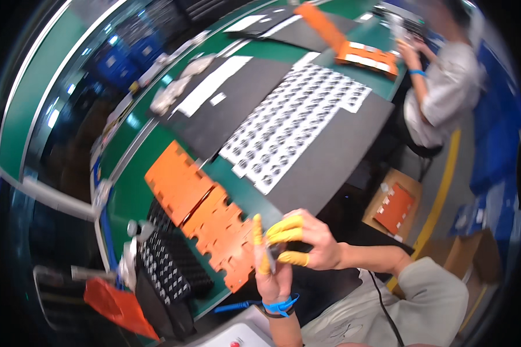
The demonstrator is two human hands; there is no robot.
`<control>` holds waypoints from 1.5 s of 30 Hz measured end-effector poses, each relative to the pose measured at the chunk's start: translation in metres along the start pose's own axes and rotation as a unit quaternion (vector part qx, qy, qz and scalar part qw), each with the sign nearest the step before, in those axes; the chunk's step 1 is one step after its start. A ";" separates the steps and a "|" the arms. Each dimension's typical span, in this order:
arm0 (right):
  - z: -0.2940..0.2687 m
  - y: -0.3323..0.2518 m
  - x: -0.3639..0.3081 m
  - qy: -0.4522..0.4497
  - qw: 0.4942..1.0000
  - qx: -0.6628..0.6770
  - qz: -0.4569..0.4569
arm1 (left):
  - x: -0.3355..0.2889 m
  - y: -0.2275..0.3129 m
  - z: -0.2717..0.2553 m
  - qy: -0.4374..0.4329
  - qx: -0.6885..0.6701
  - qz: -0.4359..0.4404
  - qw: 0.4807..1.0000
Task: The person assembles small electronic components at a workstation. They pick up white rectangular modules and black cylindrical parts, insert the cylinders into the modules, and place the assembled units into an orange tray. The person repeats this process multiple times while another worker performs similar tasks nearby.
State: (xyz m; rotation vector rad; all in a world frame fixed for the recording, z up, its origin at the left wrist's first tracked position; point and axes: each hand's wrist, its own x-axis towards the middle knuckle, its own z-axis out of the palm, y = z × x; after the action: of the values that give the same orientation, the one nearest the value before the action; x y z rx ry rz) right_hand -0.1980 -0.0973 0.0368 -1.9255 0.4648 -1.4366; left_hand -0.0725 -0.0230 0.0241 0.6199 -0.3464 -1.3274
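My left hand (274, 281), with a blue band at the wrist and yellow finger covers, is raised over the near edge of the green table. My right hand (318, 246), also in yellow finger covers, comes in from the right and meets it. Between their fingers is a small dark grey piece (273, 252), partly covered and too blurred to name; both hands appear closed on it. Just left of them lie orange panels (171, 179) with notched edges, one row nearest my left hand.
A white sheet (295, 124) with rows of dark round parts lies on dark mats (336, 156). Stacked black trays (168, 263) stand at left, near a red bag (116, 303). Far right, another person (446, 92) works beside an orange fixture (367, 59). A cardboard box (414, 185) sits below.
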 end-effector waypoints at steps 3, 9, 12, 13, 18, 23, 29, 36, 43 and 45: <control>-0.014 -0.005 -0.005 -0.021 0.998 -0.034 -0.040 | -0.004 -0.007 -0.003 -0.025 0.063 0.017 0.998; -0.094 0.008 0.020 0.087 0.983 -0.153 0.053 | -0.001 0.002 0.011 -0.070 0.584 0.273 0.761; -0.161 0.089 0.020 0.141 0.910 -0.360 0.147 | 0.010 0.029 0.007 -0.011 0.747 0.271 0.607; -0.180 0.114 0.018 0.133 0.891 -0.402 0.166 | 0.015 0.033 0.000 0.014 0.763 0.269 0.587; -0.215 0.167 0.034 0.099 0.840 -0.518 0.130 | 0.032 0.034 -0.048 0.101 0.826 0.227 0.505; -0.228 0.196 0.050 0.056 0.841 -0.532 0.082 | 0.035 0.030 -0.047 0.130 0.840 0.216 0.480; -0.222 0.205 0.054 0.096 0.812 -0.567 0.099 | 0.032 0.030 -0.041 0.133 0.861 0.190 0.453; -0.223 0.204 0.055 0.151 0.784 -0.594 0.098 | 0.033 0.029 -0.040 0.129 0.864 0.192 0.447; -0.232 0.217 0.044 0.197 0.733 -0.621 0.196 | 0.034 0.028 -0.042 0.140 0.850 0.201 0.466; -0.230 0.217 0.046 0.195 0.737 -0.616 0.200 | 0.033 0.030 -0.044 0.143 0.846 0.200 0.474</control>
State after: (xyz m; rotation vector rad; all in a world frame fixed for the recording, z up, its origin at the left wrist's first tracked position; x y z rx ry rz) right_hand -0.3745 -0.3502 -0.0472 -2.0973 2.3520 -1.2791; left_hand -0.0166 -0.0420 0.0036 2.1914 -1.4600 0.0916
